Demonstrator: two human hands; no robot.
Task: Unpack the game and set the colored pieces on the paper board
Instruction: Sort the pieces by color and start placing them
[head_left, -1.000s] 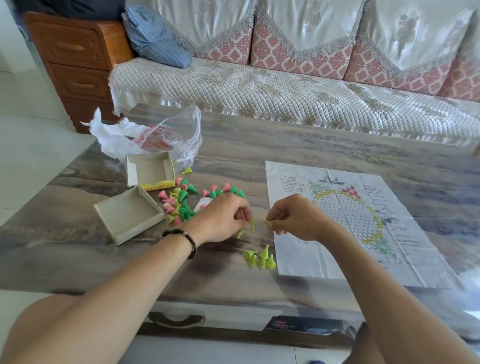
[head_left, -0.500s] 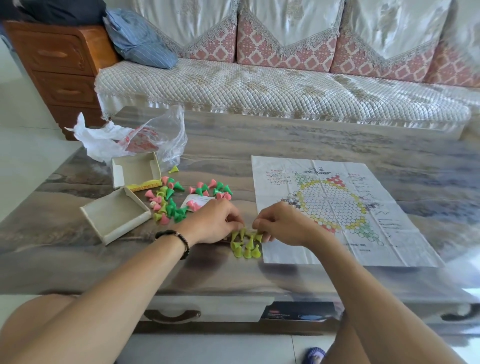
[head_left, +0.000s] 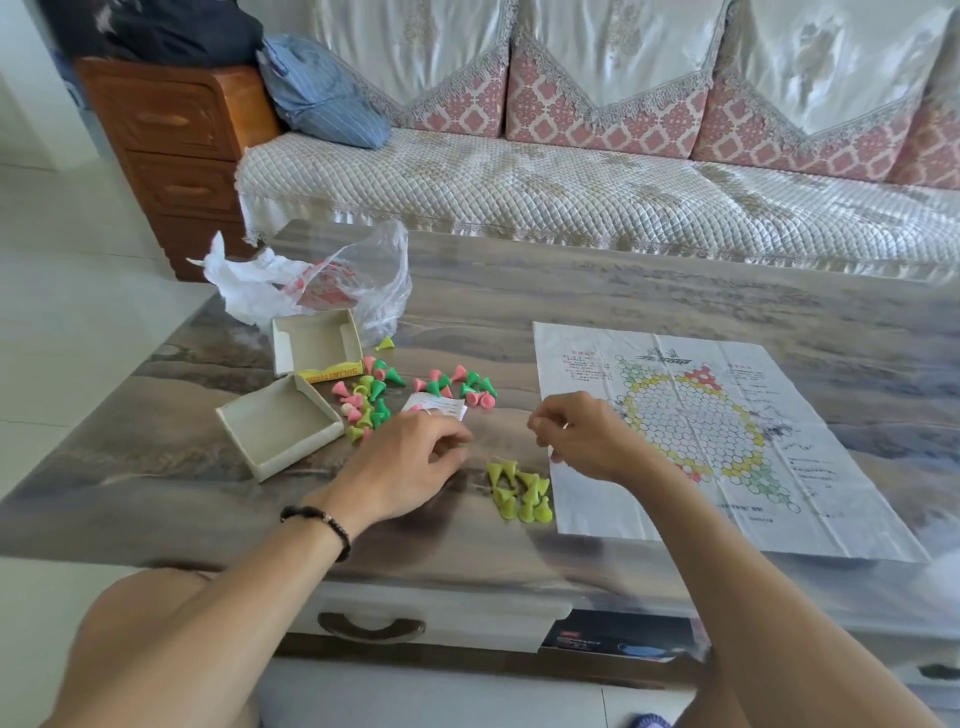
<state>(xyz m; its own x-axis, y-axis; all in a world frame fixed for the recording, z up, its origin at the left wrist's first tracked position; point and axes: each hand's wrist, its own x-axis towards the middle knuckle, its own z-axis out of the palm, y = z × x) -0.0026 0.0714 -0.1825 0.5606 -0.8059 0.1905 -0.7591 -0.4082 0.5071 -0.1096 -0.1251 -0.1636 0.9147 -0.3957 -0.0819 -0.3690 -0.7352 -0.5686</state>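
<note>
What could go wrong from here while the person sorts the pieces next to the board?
The yellow-green pieces stand bunched right beside the paper board; the right hand hovering above could knock them over. The board is thin, creased paper, so a forearm might drag it. The mixed pink and green pieces lie close to the open box tray.

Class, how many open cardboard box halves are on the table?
2. One box half sits beside the plastic bag; the other box half lies nearer the person, left of the mixed pieces.
</note>
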